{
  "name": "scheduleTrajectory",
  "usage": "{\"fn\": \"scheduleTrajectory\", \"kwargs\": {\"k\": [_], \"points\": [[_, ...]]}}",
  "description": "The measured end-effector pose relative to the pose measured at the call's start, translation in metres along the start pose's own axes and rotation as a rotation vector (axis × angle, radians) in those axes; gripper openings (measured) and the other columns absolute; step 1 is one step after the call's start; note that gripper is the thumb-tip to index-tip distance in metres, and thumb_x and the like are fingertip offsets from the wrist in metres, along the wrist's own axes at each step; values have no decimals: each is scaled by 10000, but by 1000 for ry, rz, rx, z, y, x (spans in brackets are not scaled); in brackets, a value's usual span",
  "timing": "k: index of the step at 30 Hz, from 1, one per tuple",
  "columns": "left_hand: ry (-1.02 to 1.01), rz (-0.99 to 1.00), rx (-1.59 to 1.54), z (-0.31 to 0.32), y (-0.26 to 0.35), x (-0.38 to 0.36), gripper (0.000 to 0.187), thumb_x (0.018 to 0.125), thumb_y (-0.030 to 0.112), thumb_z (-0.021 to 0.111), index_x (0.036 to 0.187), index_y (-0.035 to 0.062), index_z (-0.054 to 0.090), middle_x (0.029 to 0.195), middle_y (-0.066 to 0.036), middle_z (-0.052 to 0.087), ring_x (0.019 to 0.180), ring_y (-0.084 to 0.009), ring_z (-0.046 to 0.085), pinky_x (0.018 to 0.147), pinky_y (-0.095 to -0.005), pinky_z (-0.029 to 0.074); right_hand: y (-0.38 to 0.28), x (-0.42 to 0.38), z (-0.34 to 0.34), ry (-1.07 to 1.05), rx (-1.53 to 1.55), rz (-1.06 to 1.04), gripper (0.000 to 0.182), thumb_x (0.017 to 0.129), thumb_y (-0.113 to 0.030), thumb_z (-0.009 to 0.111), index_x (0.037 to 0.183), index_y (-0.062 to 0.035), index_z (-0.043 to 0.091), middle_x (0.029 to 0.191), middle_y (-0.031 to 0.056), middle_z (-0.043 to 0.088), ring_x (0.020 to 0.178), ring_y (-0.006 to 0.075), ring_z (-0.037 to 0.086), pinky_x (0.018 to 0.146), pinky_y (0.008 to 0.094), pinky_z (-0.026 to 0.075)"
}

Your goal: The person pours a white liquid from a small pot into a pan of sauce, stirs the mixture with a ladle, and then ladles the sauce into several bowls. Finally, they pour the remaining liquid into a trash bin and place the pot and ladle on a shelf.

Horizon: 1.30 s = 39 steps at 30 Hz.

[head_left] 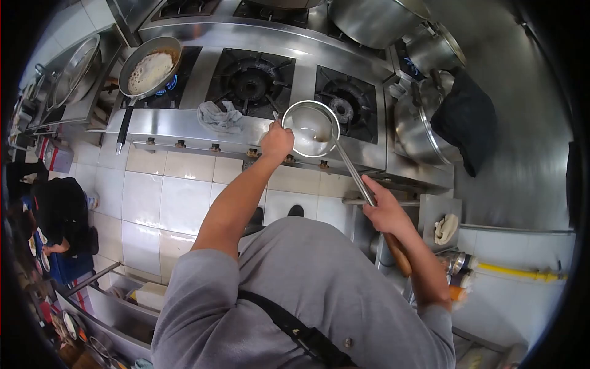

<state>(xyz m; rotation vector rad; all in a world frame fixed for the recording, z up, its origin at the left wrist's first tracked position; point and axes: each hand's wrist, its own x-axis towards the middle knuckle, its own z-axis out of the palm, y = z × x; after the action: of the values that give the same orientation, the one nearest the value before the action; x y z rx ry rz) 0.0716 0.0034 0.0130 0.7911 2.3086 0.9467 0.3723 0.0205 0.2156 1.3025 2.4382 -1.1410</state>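
A round metal sieve (310, 128) with a bright rim is held in front of the stove, over its front edge. My right hand (386, 210) is wrapped round its long metal handle, which ends in a wooden grip (398, 253). At the opposite side of the rim, my left hand (278, 141) is closed on a small metal piece that sticks out from the sieve. Something pale shows within the bowl of the sieve; I cannot make out what. A crumpled grey cloth (220, 117) lies on the stove's front ledge, left of my left hand.
A frying pan (150, 69) with whitish food sits over a blue flame, its handle jutting past the stove edge. Large pots (424, 120) stand at the right, one draped with a black cloth (466, 117). At far left another person (61, 212) reaches toward plates. An open drawer (117, 301) is behind-left.
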Motion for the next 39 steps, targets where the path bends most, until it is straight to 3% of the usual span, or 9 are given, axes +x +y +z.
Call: {"fn": "scheduleTrajectory", "kwargs": {"k": [1, 4, 9, 12, 17, 21, 23, 33, 39], "points": [[4, 5, 6, -1, 0, -1, 482, 897, 266, 474, 1307, 13, 512, 1275, -226, 567, 1109, -423, 609, 950, -519, 479, 0, 1, 6, 180, -224, -290, 719, 840, -24, 555, 1520, -58, 326, 1083, 238, 681, 935, 333, 697, 814, 372, 540], [-41, 46, 39, -12, 3, -2, 523, 895, 270, 485, 1362, 35, 461, 1304, -225, 538, 1110, -438, 600, 955, -528, 473, -18, -2, 6, 110, -144, -41, 726, 821, -23, 567, 1510, -76, 345, 1287, 285, 587, 1216, 405, 566, 1037, 377, 426], [128, 47, -200, -13, 7, -22, 644, 886, 225, 549, 1456, 27, 327, 1340, -270, 477, 1168, -468, 545, 1003, -534, 438, -24, -2, 11, 56, -180, -2, 748, 816, -40, 553, 1522, -75, 310, 1253, 326, 575, 1118, 475, 578, 990, 467, 456], [169, -19, -237, 43, -23, -23, 704, 892, 212, 554, 1485, -21, 256, 1358, -352, 425, 1260, -497, 447, 1077, -508, 377, -15, 3, 22, 97, -202, -38, 758, 803, -33, 549, 1521, -67, 311, 950, 357, 637, 938, 500, 628, 892, 512, 485], [211, -326, -670, 63, 16, -67, 678, 882, 185, 544, 1458, -45, 271, 1339, -378, 429, 1244, -509, 454, 1089, -511, 361, -8, 5, 34, 95, -172, -47, 722, 813, -44, 545, 1505, -66, 343, 1093, 341, 609, 1042, 489, 590, 933, 488, 470], [120, -180, -451, 60, -12, -27, 654, 885, 184, 530, 1441, -50, 277, 1325, -388, 433, 1217, -518, 476, 1074, -513, 377, -20, 1, 29, 69, -144, 66, 697, 813, -50, 540, 1489, -56, 371, 1195, 336, 586, 1135, 482, 558, 966, 460, 460], [-204, -20, -178, 39, -29, 10, 644, 891, 194, 514, 1443, -34, 272, 1327, -390, 427, 1191, -528, 495, 1052, -518, 399, -11, 1, 29, 86, -139, 41, 699, 810, -48, 542, 1489, -58, 373, 1182, 339, 590, 1130, 484, 560, 963, 458, 460], [127, 30, -290, 37, -9, -49, 640, 886, 157, 508, 1465, 24, 269, 1303, -357, 462, 1154, -528, 501, 1006, -554, 417, 4, 2, 41, 85, -162, -42, 749, 806, -42, 572, 1513, -59, 326, 923, 353, 635, 907, 490, 634, 847, 499, 496], [175, 131, -253, 52, -23, -37, 605, 880, 140, 501, 1440, 6, 314, 1288, -350, 474, 1159, -518, 496, 1007, -538, 422, -8, 3, 22, 57, -41, -36, 729, 791, -45, 581, 1493, -87, 388, 1053, 337, 635, 1024, 467, 624, 906, 425, 485]]}}
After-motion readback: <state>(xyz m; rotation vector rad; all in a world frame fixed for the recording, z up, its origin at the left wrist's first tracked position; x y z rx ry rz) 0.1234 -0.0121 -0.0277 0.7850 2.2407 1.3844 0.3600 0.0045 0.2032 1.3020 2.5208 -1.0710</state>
